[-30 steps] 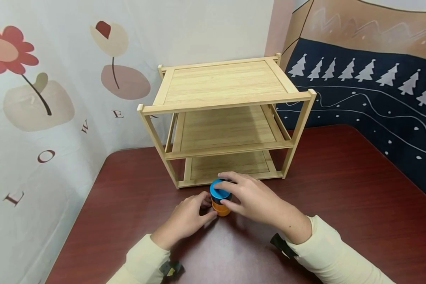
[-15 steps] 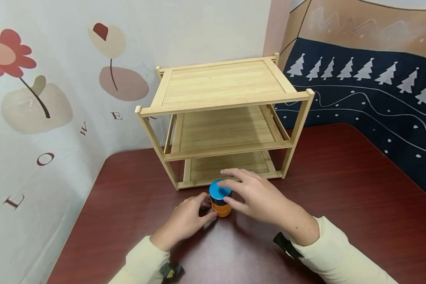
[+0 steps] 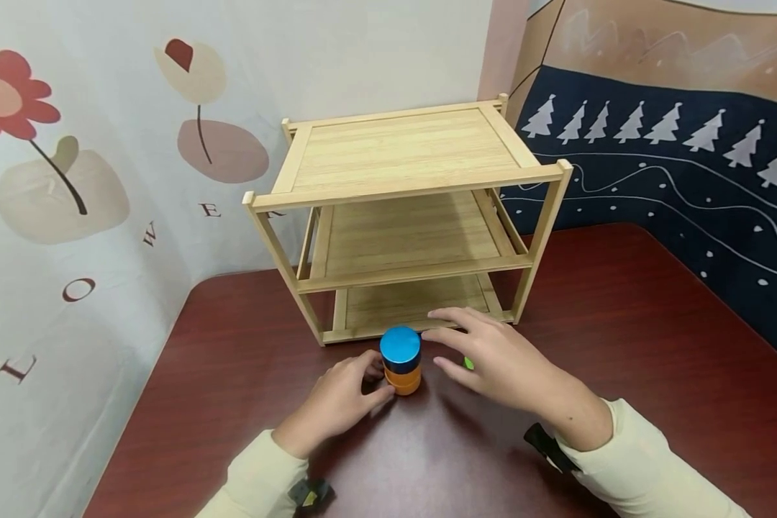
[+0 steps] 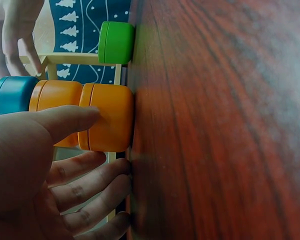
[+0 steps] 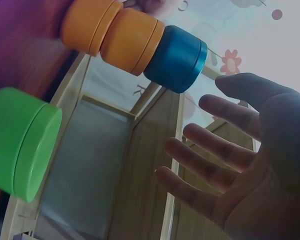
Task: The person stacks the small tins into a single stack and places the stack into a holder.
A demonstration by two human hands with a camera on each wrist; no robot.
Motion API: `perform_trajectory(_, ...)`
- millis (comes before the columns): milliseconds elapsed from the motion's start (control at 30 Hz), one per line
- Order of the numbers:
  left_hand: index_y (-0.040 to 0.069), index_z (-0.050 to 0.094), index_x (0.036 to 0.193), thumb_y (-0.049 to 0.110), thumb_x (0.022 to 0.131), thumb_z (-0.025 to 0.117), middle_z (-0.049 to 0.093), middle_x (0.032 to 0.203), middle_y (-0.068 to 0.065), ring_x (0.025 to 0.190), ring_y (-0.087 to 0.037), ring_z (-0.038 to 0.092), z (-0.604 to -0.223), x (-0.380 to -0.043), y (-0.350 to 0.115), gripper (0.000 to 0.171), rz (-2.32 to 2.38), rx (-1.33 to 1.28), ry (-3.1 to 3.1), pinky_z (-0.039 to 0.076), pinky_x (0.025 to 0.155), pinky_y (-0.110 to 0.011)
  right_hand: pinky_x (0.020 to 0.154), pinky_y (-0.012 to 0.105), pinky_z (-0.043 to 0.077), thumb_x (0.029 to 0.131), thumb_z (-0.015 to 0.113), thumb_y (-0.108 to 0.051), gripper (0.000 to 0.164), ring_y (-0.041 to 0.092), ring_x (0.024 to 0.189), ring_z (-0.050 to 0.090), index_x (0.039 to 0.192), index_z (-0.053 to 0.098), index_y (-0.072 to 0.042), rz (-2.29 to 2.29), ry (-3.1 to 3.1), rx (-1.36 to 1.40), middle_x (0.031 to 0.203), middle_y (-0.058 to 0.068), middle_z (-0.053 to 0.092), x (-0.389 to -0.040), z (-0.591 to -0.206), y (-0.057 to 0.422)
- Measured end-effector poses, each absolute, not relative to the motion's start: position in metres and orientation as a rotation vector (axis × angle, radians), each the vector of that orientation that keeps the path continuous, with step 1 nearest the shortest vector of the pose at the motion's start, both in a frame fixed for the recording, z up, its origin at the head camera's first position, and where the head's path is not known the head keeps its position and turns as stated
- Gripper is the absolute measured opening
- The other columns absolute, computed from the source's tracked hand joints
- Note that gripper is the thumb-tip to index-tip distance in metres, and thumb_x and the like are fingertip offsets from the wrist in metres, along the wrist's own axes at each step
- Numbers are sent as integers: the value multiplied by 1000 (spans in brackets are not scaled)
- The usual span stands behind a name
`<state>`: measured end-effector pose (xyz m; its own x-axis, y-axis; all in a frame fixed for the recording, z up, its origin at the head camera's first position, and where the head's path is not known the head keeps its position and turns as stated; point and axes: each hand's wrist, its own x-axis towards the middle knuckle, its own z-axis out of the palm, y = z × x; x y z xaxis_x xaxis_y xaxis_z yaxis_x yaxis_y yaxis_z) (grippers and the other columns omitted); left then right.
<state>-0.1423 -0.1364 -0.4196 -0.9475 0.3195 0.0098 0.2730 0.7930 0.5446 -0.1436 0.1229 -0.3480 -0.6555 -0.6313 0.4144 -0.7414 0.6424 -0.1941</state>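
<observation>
A blue lidded canister (image 3: 401, 344) tops an upright stack on the table. Beneath it are an upper orange canister (image 5: 131, 40) and a lower orange canister (image 4: 112, 120). My left hand (image 3: 333, 399) is at the stack's base, its thumb against or just beside the lower orange canister and its fingers relaxed on the left side. To the right of the stack, my right hand (image 3: 498, 360) hovers with spread fingers, holding nothing and apart from the blue canister. A green canister (image 5: 20, 142) stands on the table, mostly hidden behind the right hand in the head view.
Just behind the stack stands a three-level wooden shelf (image 3: 408, 183) on the dark red table (image 3: 233, 338). A wall hanging with flowers (image 3: 103, 288) borders the left, and one with white trees (image 3: 660, 173) covers the right.
My right hand has drawn away from the blue canister to the right, and part of the green canister now shows beneath it. The left hand and the stack stay in place.
</observation>
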Motion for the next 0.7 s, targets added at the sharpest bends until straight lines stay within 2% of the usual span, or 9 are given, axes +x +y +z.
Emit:
perform_trajectory(400,20,64,119,36,90,75,73,106,2,100,-17,70,-419,-142,-139,36,835,468,2874,55,84,-47,93,43,55,89,76,-24,33,24,120,62,121,71,-18,477,-2562,1158,135,5,62,-146,-351,132)
perform_trajectory(700,19,64,118,35,90,75,73,106,1,100,-18,69,-418,-141,-138,34,854,468,2867,54,84,-46,96,47,54,86,80,-22,34,27,119,63,118,73,-16,451,-2576,1072,131,6,64,-148,-355,145)
